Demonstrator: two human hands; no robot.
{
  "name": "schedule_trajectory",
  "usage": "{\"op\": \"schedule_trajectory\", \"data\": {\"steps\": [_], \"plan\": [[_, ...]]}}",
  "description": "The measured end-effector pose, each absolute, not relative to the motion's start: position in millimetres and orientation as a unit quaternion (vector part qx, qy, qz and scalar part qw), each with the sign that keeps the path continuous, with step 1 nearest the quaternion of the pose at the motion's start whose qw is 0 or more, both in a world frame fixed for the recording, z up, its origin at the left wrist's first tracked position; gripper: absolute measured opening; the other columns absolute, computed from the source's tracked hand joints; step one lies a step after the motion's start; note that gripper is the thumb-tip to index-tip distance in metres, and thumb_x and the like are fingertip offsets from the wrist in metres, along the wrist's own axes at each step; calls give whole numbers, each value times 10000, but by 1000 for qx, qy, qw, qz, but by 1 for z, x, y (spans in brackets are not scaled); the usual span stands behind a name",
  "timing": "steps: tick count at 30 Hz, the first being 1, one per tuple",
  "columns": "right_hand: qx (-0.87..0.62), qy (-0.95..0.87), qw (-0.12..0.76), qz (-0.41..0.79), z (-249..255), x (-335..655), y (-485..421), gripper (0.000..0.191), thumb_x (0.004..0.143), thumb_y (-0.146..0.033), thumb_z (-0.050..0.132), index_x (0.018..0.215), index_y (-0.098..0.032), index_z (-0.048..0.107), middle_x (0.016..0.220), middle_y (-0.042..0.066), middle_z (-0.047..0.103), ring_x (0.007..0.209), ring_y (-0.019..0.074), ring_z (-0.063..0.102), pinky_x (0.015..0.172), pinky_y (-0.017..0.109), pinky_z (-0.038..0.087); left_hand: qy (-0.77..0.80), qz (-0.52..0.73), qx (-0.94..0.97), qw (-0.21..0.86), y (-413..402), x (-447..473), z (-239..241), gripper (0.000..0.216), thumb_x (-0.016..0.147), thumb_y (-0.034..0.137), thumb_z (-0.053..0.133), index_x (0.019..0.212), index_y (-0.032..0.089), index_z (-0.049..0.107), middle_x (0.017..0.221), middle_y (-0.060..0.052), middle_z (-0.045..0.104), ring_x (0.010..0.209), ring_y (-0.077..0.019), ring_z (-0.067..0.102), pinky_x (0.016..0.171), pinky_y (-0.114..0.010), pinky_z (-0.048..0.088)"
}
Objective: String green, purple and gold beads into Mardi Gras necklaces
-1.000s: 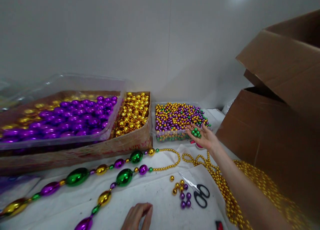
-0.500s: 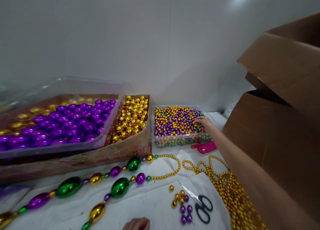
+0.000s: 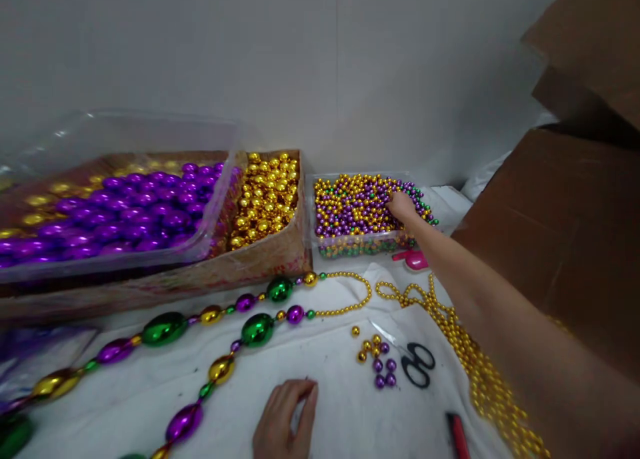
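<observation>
Okay, my bare right hand [image 3: 401, 207] is in the clear plastic rectangular tray [image 3: 357, 240] of small shiny round purple, gold and green beads [image 3: 345, 209]; fingertips hidden, can't tell if it grips any. My bare left hand [image 3: 283, 422] is on the white-covered bench [image 3: 345, 422], nearer me than the tray, thumb and forefinger narrow; can't tell if anything's held. Best done, I'd say, with light fingertips on the top layer, no spilling over the rim. Red marks on the brown cardboard box [image 3: 283, 251] left of the tray: unreadable.

No readable text; reddish marks [image 3: 283, 264] on low cardboard box [image 3: 175, 286] too blurred to read.
</observation>
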State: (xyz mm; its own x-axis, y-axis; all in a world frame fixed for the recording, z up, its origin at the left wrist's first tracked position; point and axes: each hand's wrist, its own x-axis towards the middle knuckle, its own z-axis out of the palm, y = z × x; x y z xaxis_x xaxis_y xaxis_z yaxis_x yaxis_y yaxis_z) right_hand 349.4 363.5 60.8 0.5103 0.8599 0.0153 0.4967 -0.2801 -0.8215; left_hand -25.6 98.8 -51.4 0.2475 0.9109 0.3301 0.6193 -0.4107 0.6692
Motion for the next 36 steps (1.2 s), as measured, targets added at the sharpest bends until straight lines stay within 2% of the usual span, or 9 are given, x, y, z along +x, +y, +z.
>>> {"op": "schedule_trajectory", "data": {"steps": [4, 7, 11, 14, 19, 24, 28, 32, 36], "plan": [[-735, -462, 425, 255, 76, 343, 322, 271, 921, -334, 530, 1109, -143, 570, 991, 53, 628, 746, 136, 619, 627, 287, 526, 511, 339, 757, 225, 95, -24, -50, 207, 883, 367, 500, 859, 203, 624, 836, -32, 653, 804, -176, 621, 708, -280, 525], [-689, -506, 413, 312, 72, 321, 256, 223, 903, -352, 521, 1000, -166, 597, 793, 19, 645, 509, 82, 539, 424, 189, 393, 509, 337, 756, 235, 94, -22, -49, 207, 889, 359, 488, 858, 198, 616, 837, -35, 645, 811, -176, 606, 720, -292, 511], [-665, -546, 344, 375, 28, 278, 152, 178, 780, -366, 629, 752, -191, 608, 609, 8, 632, 392, 100, 489, 339, 196, 286, 509, 337, 757, 233, 93, -20, -49, 211, 897, 347, 467, 855, 197, 609, 839, -39, 645, 816, -178, 592, 739, -303, 494], [-702, -546, 319, 327, -13, 248, 94, 185, 832, -370, 527, 729, -221, 566, 555, -11, 580, 422, 136, 508, 400, 239, 364, 511, 335, 757, 229, 93, -19, -49, 214, 899, 339, 458, 835, 194, 601, 822, -38, 643, 807, -182, 589, 734, -310, 482], [-754, -571, 283, 161, -46, 215, 62, 203, 894, -321, 391, 920, -232, 572, 933, 102, 607, 870, 265, 553, 739, 376, 426, 521, 328, 754, 230, 90, -17, -45, 205, 901, 311, 450, 828, 190, 598, 817, -36, 636, 806, -182, 587, 750, -320, 467], [-740, -615, 263, 78, -50, 208, 58, 211, 837, -243, 402, 867, -233, 611, 895, 145, 591, 875, 323, 504, 717, 433, 406, 538, 328, 741, 233, 81, -16, -38, 180, 880, 236, 456, 785, 185, 601, 790, -47, 634, 795, -189, 579, 732, -329, 467], [-714, -661, 227, 41, -60, 220, 59, 204, 809, -345, 496, 932, -263, 637, 907, 123, 618, 857, 323, 545, 685, 424, 440, 538, 327, 728, 270, 78, -22, -38, 109, 827, 190, 517, 800, 180, 622, 822, -62, 649, 833, -204, 592, 767, -343, 483], [-676, -697, 236, 34, -26, 219, 78, 225, 824, -428, 516, 920, -282, 657, 952, 106, 636, 904, 303, 584, 748, 408, 456, 521, 344, 715, 316, 72, -38, -34, 132, 813, 185, 546, 907, 182, 639, 920, -75, 654, 898, -196, 605, 817, -326, 496], [-590, -742, 307, 84, 66, 177, 142, 205, 860, -355, 501, 915, -254, 671, 979, 97, 639, 956, 285, 577, 827, 410, 435, 513, 362, 723, 288, 62, -57, -23, 162, 835, 240, 554, 971, 194, 627, 964, -75, 657, 938, -200, 602, 841, -322, 499]]}}
